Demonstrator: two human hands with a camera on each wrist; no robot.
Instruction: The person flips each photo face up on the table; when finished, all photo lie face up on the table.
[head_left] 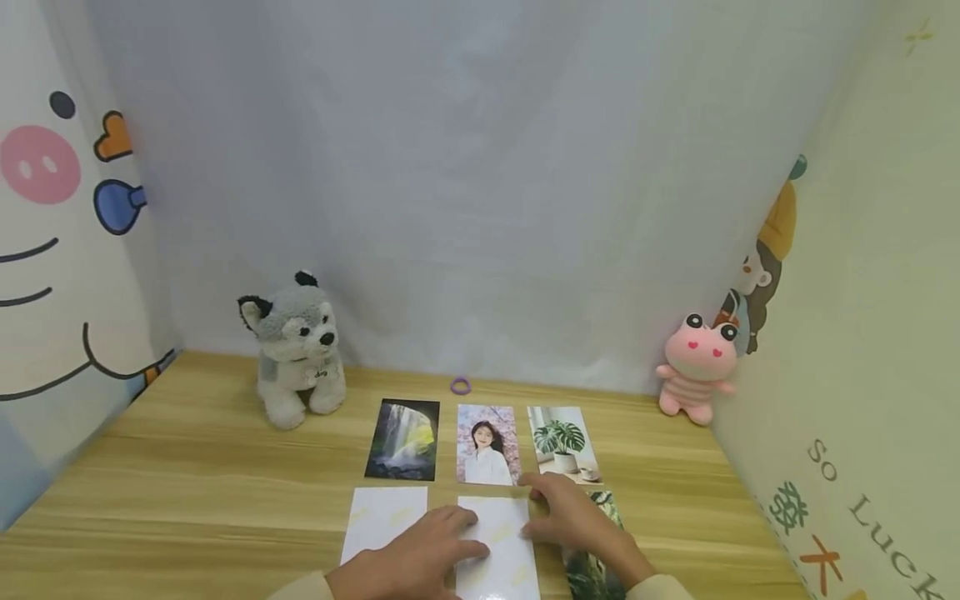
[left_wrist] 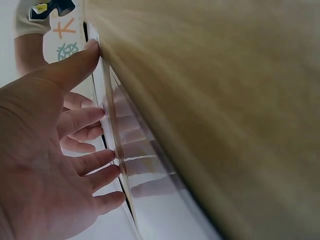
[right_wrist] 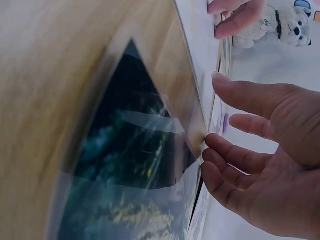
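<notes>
My left hand (head_left: 422, 550) lies over two face-down white cards in the near row, the left card (head_left: 381, 518) and the middle card (head_left: 504, 567). Its fingertips touch the glossy backs in the left wrist view. My right hand (head_left: 567, 518) rests between the middle card's right edge and a face-up green forest photo card (head_left: 588, 577), partly hidden beneath it. Neither hand grips anything; the fingers are loosely bent. Behind them lie a waterfall photo card (head_left: 402, 440), a portrait photo card (head_left: 487, 454) and a potted-plant photo card (head_left: 558, 437), all face up.
A grey and white plush dog (head_left: 296, 350) sits at the back left of the wooden table (head_left: 210, 500). Against the right wall leans a pink plush frog (head_left: 696, 367). A small purple ring (head_left: 461, 385) lies behind the portrait card, near the back curtain (head_left: 487, 208).
</notes>
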